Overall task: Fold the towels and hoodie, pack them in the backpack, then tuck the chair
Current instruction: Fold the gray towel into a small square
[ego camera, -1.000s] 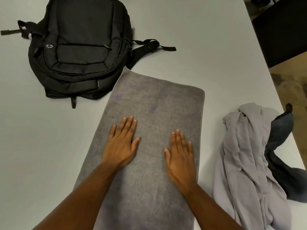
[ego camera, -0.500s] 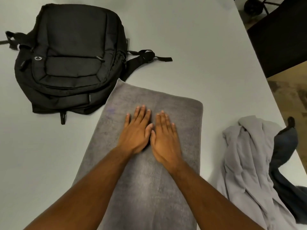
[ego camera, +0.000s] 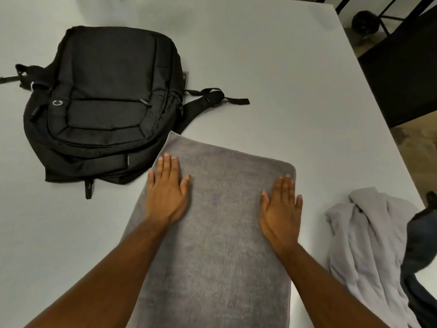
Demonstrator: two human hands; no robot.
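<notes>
Right at the near edge, two bare forearms reach forward over a long grey terry towel (ego camera: 220,233) that lies flat on the pale grey tabletop (ego camera: 283,79), its near end running out of view at the bottom. Both hands lie palm-down on the cloth with straight fingers, grasping nothing. The left hand (ego camera: 166,195) presses near the towel's left edge, fingertips pointing toward the far left corner; the right hand (ego camera: 280,214) presses along the right edge, its little finger at the border of the cloth. The two hands sit well apart, with a bare stretch of towel between them.

Off to the right, near the table's edge, a crumpled light grey hoodie (ego camera: 364,252) lies in a loose heap, and a dark blue-grey cloth (ego camera: 423,242) is bunched against its right side, partly cut off by the frame.

Farther back on the left, a black fabric backpack (ego camera: 106,102) lies flat, front pocket up and closed, its near edge just beside the towel's far left corner. One black shoulder strap (ego camera: 208,98) trails out to the right across the table.

Beyond the table's far right corner stands a dark chair (ego camera: 402,74), with the black wheeled base (ego camera: 364,21) of a chair behind it.
</notes>
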